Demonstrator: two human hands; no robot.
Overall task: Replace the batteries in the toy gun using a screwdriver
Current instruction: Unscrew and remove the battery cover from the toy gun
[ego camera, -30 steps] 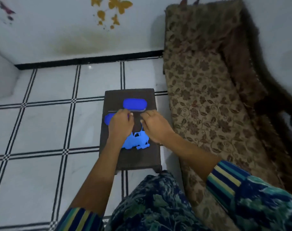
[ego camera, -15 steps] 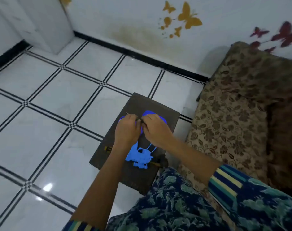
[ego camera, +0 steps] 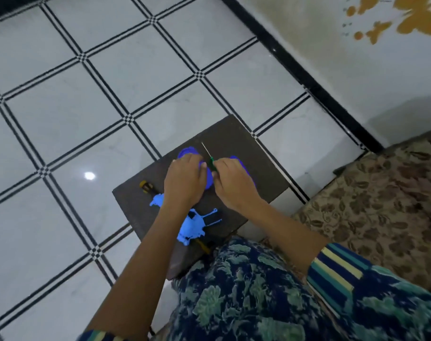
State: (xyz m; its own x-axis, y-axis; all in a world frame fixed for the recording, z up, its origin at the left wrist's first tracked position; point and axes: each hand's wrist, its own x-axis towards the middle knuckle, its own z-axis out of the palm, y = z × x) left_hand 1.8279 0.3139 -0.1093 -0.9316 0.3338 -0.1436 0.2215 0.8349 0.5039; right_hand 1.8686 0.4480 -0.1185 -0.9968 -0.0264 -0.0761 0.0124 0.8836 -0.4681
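Our right hand pinches the green screwdriver, its thin shaft pointing away from us. Our left hand lies on a blue piece; whether it grips, we cannot tell. The blue toy gun lies on the dark stool, under our left wrist.

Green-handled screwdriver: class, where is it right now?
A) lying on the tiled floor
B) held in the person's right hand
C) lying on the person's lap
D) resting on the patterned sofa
B: the green-handled screwdriver sticks out from the fingers of the right hand, shaft over the dark stool.
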